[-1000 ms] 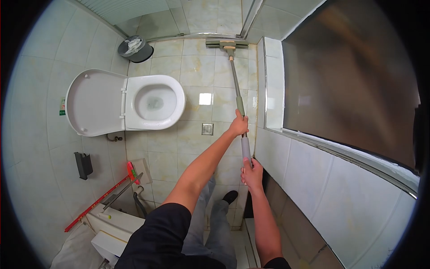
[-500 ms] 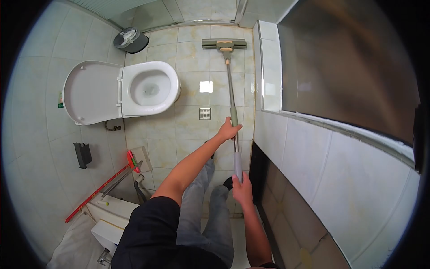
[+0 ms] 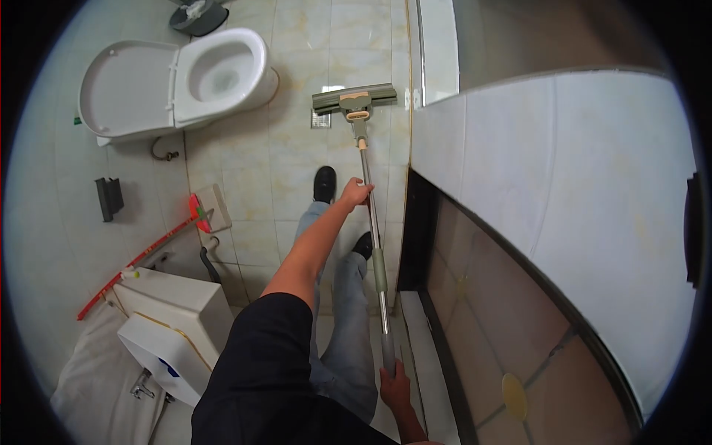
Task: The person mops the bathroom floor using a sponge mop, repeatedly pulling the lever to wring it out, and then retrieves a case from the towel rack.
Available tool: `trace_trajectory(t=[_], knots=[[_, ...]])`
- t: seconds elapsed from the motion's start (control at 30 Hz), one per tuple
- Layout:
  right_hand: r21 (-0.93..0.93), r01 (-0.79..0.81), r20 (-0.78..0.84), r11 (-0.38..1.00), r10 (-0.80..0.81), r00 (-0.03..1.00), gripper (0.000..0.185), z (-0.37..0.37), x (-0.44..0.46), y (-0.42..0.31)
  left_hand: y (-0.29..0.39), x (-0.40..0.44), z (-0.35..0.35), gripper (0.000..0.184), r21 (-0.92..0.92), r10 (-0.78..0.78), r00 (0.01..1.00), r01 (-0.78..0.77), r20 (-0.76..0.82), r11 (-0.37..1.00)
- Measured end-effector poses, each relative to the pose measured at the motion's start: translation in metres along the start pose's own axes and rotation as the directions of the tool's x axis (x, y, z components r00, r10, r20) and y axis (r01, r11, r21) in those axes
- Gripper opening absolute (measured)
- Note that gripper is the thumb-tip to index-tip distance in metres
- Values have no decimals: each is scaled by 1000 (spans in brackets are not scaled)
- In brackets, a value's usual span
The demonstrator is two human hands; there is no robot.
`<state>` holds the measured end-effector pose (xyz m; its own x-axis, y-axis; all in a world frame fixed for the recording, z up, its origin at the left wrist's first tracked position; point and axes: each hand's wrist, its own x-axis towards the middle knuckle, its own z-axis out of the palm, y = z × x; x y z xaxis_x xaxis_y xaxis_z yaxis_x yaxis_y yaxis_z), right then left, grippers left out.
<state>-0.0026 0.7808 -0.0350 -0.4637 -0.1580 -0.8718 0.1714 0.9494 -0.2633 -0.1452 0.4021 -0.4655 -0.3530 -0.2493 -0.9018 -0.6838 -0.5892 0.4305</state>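
A long-handled mop (image 3: 376,237) runs down the middle of the view, its wide grey-green head (image 3: 354,99) on the floor tiles and partly over the drain grate (image 3: 320,121). My left hand (image 3: 356,194) is closed round the metal pole a little below the head, above the green sleeve. Near the bottom, my right hand (image 3: 395,386) grips the grey end of the handle. The mop head lies to the right of the toilet, apart from it.
The white toilet (image 3: 224,76) has its lid up. A grey bin (image 3: 199,18) stands behind it. At the left are a red-handled brush (image 3: 133,263) and a white sink cabinet (image 3: 174,289). A tiled wall (image 3: 549,163) and a framed door (image 3: 512,326) bound the right side.
The mop head has come back toward my feet, from near the far threshold to the drain. My left hand now holds the pole nearer the head; my right hand has moved lower. The view has shifted too.
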Motion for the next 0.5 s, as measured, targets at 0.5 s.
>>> trace_trajectory(t=[0.5], knots=[[-45, -186, 114, 981, 190, 975, 41, 138, 34, 212, -111, -13, 50, 39, -270, -86, 964, 16, -250, 963]])
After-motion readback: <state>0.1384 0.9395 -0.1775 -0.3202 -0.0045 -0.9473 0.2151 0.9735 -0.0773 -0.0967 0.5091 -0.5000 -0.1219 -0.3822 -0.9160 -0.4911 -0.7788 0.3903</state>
